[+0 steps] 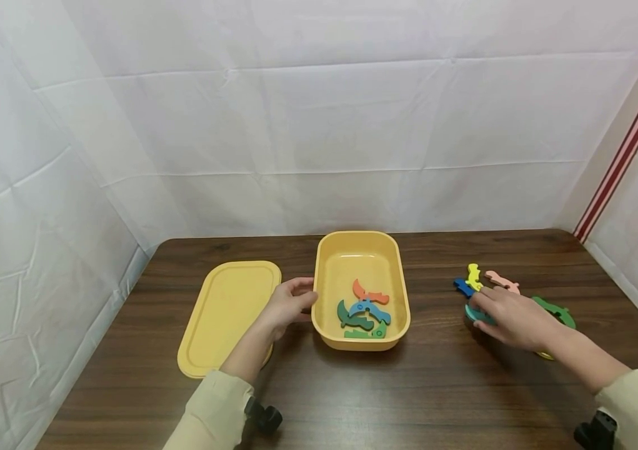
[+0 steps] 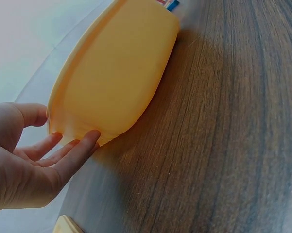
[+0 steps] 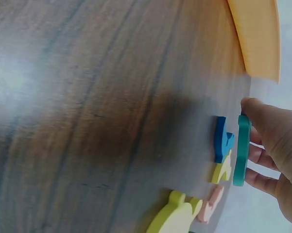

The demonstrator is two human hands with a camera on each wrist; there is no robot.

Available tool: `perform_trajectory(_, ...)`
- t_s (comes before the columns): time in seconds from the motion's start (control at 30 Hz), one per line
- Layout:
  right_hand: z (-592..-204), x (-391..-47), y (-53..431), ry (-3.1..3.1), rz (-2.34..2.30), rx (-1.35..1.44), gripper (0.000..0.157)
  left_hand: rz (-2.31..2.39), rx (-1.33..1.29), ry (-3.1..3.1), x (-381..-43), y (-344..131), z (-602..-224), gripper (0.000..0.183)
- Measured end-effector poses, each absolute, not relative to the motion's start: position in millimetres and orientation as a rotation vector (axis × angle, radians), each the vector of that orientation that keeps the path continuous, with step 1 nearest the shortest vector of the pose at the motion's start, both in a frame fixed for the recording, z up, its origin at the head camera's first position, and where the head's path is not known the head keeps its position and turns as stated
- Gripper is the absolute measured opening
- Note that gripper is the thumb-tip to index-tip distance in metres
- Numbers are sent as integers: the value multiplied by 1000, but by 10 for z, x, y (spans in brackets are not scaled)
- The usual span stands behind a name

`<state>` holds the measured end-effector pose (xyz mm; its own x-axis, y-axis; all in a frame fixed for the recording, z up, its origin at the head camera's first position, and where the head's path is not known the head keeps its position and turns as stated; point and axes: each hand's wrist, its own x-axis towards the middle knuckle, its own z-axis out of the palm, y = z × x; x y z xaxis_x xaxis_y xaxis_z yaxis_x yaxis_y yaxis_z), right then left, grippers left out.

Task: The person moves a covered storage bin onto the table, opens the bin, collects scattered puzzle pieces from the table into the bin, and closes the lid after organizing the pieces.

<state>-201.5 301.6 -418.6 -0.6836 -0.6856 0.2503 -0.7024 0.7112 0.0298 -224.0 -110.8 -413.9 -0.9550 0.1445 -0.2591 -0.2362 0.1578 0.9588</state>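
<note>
right hand (image 1: 512, 319) pinches teal piece (image 3: 242, 151), near blue piece (image 3: 220, 139) and small yellow piece (image 1: 473, 277); left hand (image 1: 285, 307), fingers loosely spread, touches side of yellow box (image 1: 358, 265); coloured pieces (image 1: 355, 320) lie inside

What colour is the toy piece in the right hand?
The toy piece in the right hand is teal, shown best in the right wrist view.
</note>
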Motion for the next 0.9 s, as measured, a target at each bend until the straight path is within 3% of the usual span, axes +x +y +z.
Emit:
perform_trajectory(0.4,-4022,-2145,2944,-2560,69,1146,37,1857,-84,2154,-2254,-1112,-4153,40)
perform_trajectory(0.9,-3971,-2235,2618,-2623,14,1133,27,1846,-77,2166,-2263,-1115,-4162,39)
